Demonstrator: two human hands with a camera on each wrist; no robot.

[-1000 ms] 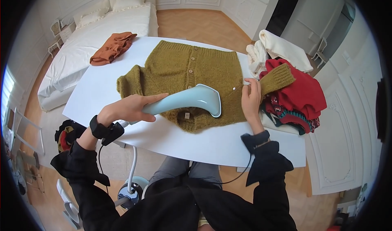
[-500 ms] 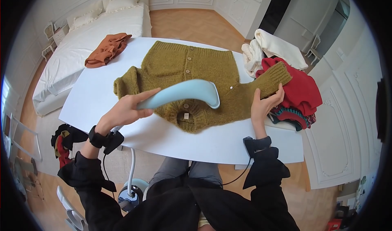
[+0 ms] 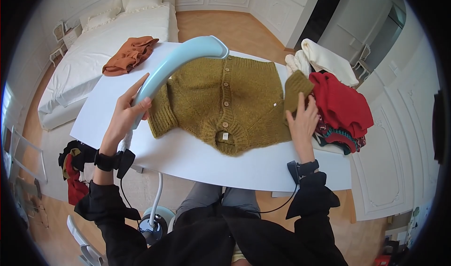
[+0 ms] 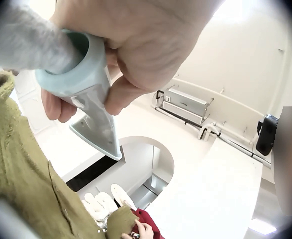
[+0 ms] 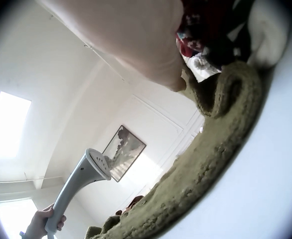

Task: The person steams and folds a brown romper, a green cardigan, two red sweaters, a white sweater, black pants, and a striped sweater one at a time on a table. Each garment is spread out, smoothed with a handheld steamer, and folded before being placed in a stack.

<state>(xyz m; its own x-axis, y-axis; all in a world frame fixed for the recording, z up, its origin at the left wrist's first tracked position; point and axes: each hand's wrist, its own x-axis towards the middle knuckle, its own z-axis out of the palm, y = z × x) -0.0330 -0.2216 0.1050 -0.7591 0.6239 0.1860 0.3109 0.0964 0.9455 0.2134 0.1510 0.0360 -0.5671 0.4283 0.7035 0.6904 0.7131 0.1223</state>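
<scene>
An olive knitted cardigan lies on the white table, its buttons in a line down the middle and its neckline toward the person. My left hand grips the handle of a pale blue steamer, raised above the cardigan's left part; the left wrist view shows fingers round the steamer. My right hand touches the cardigan's right sleeve, folded up with its cuff beside the red garment. In the right wrist view the sleeve bends over in a loop; the fingertips are hidden there.
A rust-coloured garment lies at the table's far left. Folded red, patterned and white clothes are piled at the right. The steamer's base and hose stand on the floor below the near edge.
The steamer has swung up and to the left, off the cardigan's middle. The right sleeve, stretched out over the pile before, is now folded inward, and my right hand has followed it.
</scene>
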